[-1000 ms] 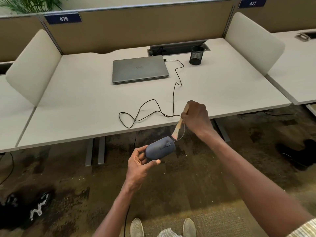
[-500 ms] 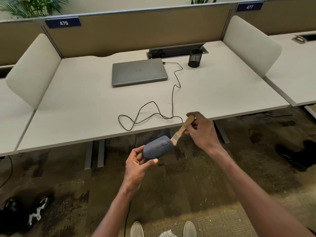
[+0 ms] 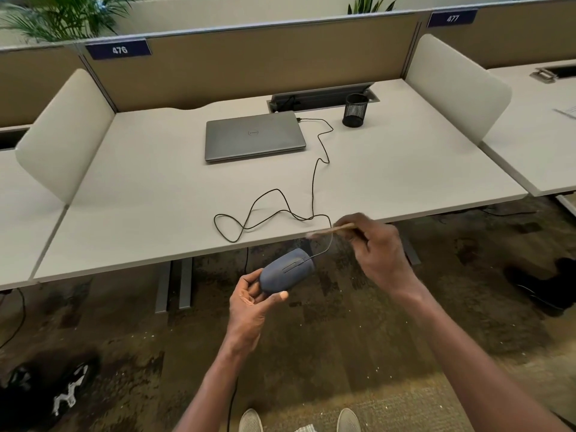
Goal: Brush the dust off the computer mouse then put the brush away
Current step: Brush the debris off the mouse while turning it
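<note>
While gripped in left hand, mouse just below right hand's clasped brush.

Pale grey table with curved side screens. On it: closed grey laptop near the back, black mesh pen cup to its right, black cable looping toward the front edge.

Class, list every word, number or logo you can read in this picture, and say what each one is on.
"476": dark blue desk label on the left partition top.
"477": dark blue desk label on the right partition top.
Round logo on the closed laptop lid: too small to read.
No text can be made out on the mouse or the blurred brush.
</note>
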Motion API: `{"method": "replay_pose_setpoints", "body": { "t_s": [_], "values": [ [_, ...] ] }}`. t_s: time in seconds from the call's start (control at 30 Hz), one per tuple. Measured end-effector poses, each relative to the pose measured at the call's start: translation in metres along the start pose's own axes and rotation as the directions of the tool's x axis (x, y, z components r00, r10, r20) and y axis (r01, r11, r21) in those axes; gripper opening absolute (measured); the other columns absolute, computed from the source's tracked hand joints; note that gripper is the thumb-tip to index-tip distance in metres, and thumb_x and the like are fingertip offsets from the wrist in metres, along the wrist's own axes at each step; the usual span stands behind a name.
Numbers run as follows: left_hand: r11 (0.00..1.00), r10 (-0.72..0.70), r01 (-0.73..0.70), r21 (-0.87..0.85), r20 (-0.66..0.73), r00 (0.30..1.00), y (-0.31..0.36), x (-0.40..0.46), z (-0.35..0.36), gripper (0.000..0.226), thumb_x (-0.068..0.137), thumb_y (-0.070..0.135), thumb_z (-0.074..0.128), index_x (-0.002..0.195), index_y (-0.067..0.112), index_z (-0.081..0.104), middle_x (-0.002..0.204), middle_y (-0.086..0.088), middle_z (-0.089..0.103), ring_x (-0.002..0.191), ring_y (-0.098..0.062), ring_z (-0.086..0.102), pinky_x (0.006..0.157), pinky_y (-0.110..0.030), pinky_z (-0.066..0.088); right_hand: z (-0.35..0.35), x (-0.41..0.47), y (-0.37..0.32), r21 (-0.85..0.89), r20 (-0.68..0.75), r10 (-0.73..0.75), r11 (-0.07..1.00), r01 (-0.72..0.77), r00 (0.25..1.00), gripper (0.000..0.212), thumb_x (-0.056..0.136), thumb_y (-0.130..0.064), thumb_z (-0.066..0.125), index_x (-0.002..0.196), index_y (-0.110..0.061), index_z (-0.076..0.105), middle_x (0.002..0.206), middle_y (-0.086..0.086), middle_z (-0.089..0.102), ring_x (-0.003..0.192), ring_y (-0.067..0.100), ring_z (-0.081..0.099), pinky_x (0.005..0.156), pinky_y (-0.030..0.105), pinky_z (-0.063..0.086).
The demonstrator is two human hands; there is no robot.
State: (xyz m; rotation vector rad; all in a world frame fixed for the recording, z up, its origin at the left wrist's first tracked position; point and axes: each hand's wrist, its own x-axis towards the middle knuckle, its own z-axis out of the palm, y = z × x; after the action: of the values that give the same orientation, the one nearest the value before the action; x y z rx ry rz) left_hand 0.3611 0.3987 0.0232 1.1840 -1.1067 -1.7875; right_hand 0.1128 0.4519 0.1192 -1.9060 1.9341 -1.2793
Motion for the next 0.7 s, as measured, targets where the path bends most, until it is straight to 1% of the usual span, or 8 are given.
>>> {"method": "replay_pose_setpoints", "body": {
  "t_s": [0.1, 0.17, 0.23, 0.3, 0.37, 0.47, 0.53, 0.7],
  "values": [
    [1.0, 0.007, -0.007, 0.003, 0.005, 1.0, 0.001, 0.001, 0.001, 0.084, 0.057, 0.006, 0.085, 0.134, 0.01, 0.049, 0.131, -0.013, 0.061, 0.116, -0.021, 0.066, 0.094, -0.036, 0.058, 0.009, -0.014, -0.025, 0.049, 0.155, -0.145, 0.989, 0.139, 0.977, 0.024, 0.091, -0.007, 0.059, 0.113, -0.01, 0.068, 0.099, 0.001, 0.073, 0.086, 0.008, 0.069, 0.076, 0.017, 0.056],
    [1.0, 0.011, -0.011, -0.004, 0.002, 1.0, 0.001, 0.002, 0.001, 0.085, 0.058, 0.006, 0.085, 0.134, 0.011, 0.048, 0.131, -0.012, 0.061, 0.117, -0.022, 0.066, 0.094, -0.038, 0.058, 0.012, -0.021, -0.035, -0.02, 0.249, -0.221, 0.972, 0.233, 0.943, 0.026, 0.091, -0.009, 0.056, 0.114, -0.013, 0.068, 0.105, 0.002, 0.074, 0.092, 0.013, 0.069, 0.081, 0.022, 0.058],
    [1.0, 0.009, -0.009, -0.002, -0.009, 1.0, 0.001, 0.002, 0.001, 0.087, 0.057, 0.008, 0.086, 0.135, 0.012, 0.048, 0.131, -0.011, 0.061, 0.117, -0.022, 0.066, 0.096, -0.043, 0.056, 0.012, -0.025, -0.039, -0.102, 0.302, -0.252, 0.95, 0.294, 0.919, 0.024, 0.09, -0.009, 0.057, 0.11, -0.015, 0.069, 0.104, 0.001, 0.075, 0.092, 0.016, 0.07, 0.077, 0.027, 0.059],
    [1.0, 0.001, -0.001, -0.002, -0.028, 1.0, -0.001, 0.002, 0.0, 0.087, 0.056, 0.009, 0.087, 0.135, 0.013, 0.049, 0.132, -0.011, 0.061, 0.119, -0.023, 0.064, 0.1, -0.047, 0.054, 0.008, -0.026, -0.04, -0.139, 0.335, -0.253, 0.94, 0.313, 0.908, 0.021, 0.089, -0.009, 0.058, 0.105, -0.016, 0.07, 0.096, -0.002, 0.075, 0.083, 0.016, 0.068, 0.067, 0.031, 0.06],
    [1.0, -0.002, 0.002, -0.005, -0.037, 0.999, -0.001, 0.001, -0.001, 0.087, 0.056, 0.008, 0.087, 0.134, 0.013, 0.049, 0.132, -0.011, 0.061, 0.12, -0.023, 0.063, 0.102, -0.048, 0.052, 0.004, -0.025, -0.04, -0.165, 0.324, -0.241, 0.938, 0.305, 0.915, 0.021, 0.088, -0.01, 0.057, 0.102, -0.018, 0.07, 0.091, -0.003, 0.074, 0.078, 0.014, 0.067, 0.064, 0.03, 0.059],
    [1.0, 0.0, 0.0, -0.008, -0.026, 1.0, -0.002, 0.002, -0.001, 0.087, 0.055, 0.009, 0.088, 0.134, 0.013, 0.05, 0.132, -0.012, 0.061, 0.12, -0.023, 0.063, 0.103, -0.047, 0.052, 0.0, -0.022, -0.038, -0.183, 0.213, -0.195, 0.955, 0.235, 0.958, 0.025, 0.086, -0.007, 0.061, 0.105, -0.018, 0.072, 0.095, -0.002, 0.076, 0.081, 0.015, 0.069, 0.067, 0.029, 0.06],
    [1.0, 0.003, -0.003, -0.006, -0.018, 1.0, -0.001, 0.002, 0.001, 0.089, 0.054, 0.011, 0.089, 0.133, 0.014, 0.05, 0.132, -0.011, 0.061, 0.12, -0.022, 0.064, 0.102, -0.046, 0.052, -0.001, -0.021, -0.035, -0.189, 0.184, -0.174, 0.959, 0.209, 0.967, 0.025, 0.088, -0.012, 0.055, 0.106, -0.018, 0.072, 0.093, -0.002, 0.075, 0.08, 0.015, 0.069, 0.066, 0.03, 0.06],
    [0.999, 0.032, -0.032, 0.0, -0.037, 0.999, 0.002, 0.002, 0.005, 0.084, 0.055, 0.01, 0.087, 0.131, 0.016, 0.051, 0.13, -0.01, 0.061, 0.119, -0.02, 0.064, 0.099, -0.041, 0.055, -0.005, -0.038, -0.015, -0.227, 0.307, -0.066, 0.964, 0.141, 0.949, 0.014, 0.091, -0.02, 0.058, 0.099, -0.026, 0.067, 0.08, -0.01, 0.069, 0.069, 0.005, 0.061, 0.061, 0.029, 0.058]
  ]
}}
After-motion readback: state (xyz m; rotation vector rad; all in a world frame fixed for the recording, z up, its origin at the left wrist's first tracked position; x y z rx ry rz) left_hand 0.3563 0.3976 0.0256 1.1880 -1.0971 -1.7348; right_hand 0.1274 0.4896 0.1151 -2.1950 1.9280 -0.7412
